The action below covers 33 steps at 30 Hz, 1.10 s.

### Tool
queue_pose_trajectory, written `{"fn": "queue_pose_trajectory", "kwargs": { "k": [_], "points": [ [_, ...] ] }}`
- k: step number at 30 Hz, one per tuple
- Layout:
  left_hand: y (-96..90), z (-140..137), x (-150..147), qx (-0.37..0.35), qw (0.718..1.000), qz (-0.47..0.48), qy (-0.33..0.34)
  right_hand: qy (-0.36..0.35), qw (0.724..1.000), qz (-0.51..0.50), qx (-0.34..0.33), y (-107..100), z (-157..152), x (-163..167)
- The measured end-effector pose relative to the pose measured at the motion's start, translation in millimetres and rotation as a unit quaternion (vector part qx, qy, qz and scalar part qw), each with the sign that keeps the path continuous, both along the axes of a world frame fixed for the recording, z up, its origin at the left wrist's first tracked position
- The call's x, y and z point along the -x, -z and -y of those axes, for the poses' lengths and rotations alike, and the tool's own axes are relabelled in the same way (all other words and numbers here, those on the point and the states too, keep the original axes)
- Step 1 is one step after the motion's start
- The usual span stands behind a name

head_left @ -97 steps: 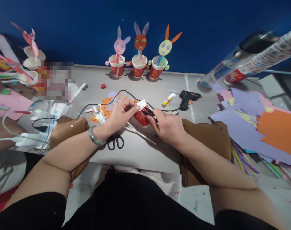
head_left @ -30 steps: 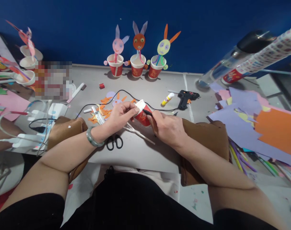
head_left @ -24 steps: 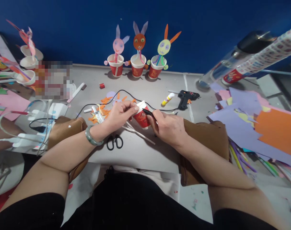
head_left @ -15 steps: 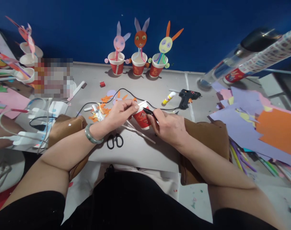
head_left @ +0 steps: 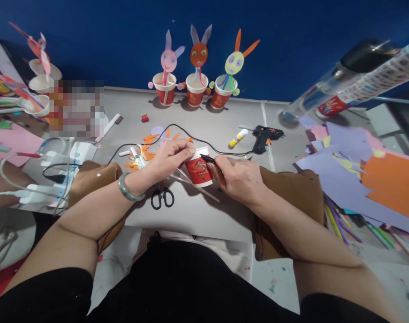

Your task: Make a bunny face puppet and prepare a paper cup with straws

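My left hand [head_left: 177, 156], with a green bangle on the wrist, pinches a red and white paper cup [head_left: 198, 173] by its rim. The cup is tilted, its printed red side facing me. My right hand [head_left: 237, 176] is closed round a slim black pointed tool [head_left: 207, 159], whose exact kind I cannot make out. Its tip lies against or just in front of the cup's upper side, below the white rim. My right fingers are close to the cup's right side. Below the cup on the table are black-handled scissors [head_left: 162, 198] and pale thin strips [head_left: 209, 194].
Three cups with paper rabbit heads, including an orange one [head_left: 199, 54], stand along the blue wall. A black glue gun [head_left: 265, 138] and a glue stick [head_left: 238, 137] lie beyond my right hand. Its black cord [head_left: 182, 129] curves leftward. Coloured paper [head_left: 345, 179] is piled at right.
The cup has turned slightly in my left fingers, showing more of its printed side, with its base a little lower. Both hands stay almost in place.
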<state>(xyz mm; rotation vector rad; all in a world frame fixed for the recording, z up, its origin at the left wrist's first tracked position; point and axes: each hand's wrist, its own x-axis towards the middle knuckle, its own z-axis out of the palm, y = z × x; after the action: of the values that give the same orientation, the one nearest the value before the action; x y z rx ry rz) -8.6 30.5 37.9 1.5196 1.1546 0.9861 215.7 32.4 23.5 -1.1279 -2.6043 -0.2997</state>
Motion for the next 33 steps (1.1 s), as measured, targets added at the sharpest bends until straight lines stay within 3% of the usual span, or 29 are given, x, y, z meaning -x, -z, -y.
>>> {"fn": "queue_pose_trajectory", "kwargs": {
  "k": [17, 33],
  "points": [
    [-4.8, -2, 7, 0.063, 0.996, 0.044, 0.047, -0.077, 0.996, -0.022, -0.046, -1, -3, -4],
    [-4.8, -5, 11, 0.058, 0.995, 0.027, 0.078, -0.072, 0.997, -0.004, -0.007, -2, -2, -2]
  ]
}}
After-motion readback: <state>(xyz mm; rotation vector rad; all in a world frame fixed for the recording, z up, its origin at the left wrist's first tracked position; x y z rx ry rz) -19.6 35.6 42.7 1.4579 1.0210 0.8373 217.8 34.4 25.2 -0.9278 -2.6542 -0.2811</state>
